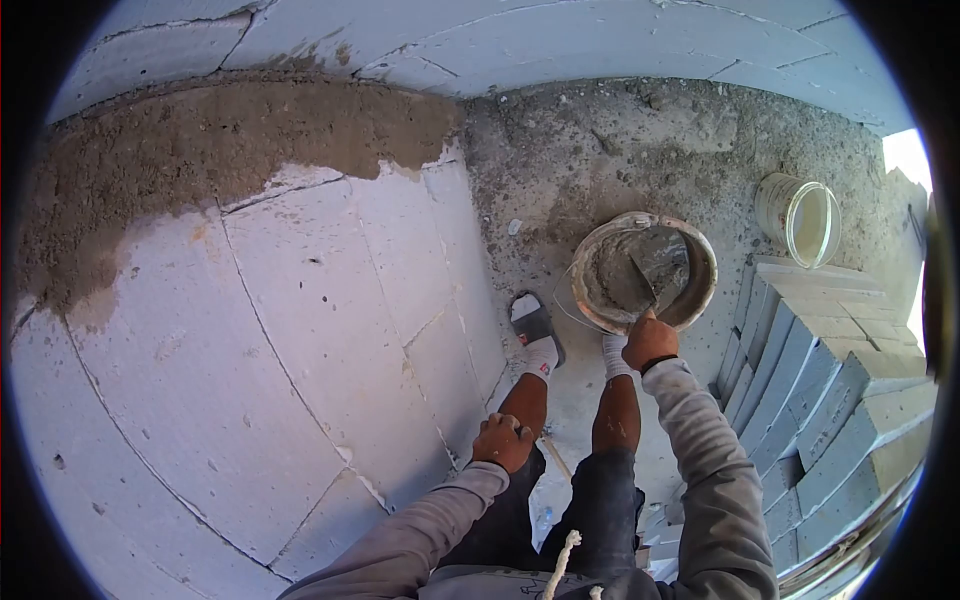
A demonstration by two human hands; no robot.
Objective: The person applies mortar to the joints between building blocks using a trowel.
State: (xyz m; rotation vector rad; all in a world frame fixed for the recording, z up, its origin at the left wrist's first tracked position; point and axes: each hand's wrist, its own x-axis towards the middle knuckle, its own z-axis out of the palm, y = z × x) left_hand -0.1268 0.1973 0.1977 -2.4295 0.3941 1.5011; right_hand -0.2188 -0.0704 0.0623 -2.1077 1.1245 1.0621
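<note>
My right hand (pixel 650 341) grips the handle of a trowel (pixel 644 277), whose blade reaches down into a round bucket (pixel 703 262). Grey, wet mortar (pixel 617 272) lies inside the bucket and coats its rim. My left hand (pixel 503 441) rests by my left knee, its fingers curled in and nothing visible in them. To the left, a wall of pale blocks (pixel 330 270) carries a broad band of brown-grey mortar (pixel 240 125) along its upper part.
A second, whitish bucket (pixel 770 205) lies tipped beside stacked pale blocks (pixel 810 380) on the right. Rough, crumb-strewn ground (pixel 560 150) runs along another block wall (pixel 600 45). My sandalled left foot (pixel 535 325) stands left of the mortar bucket.
</note>
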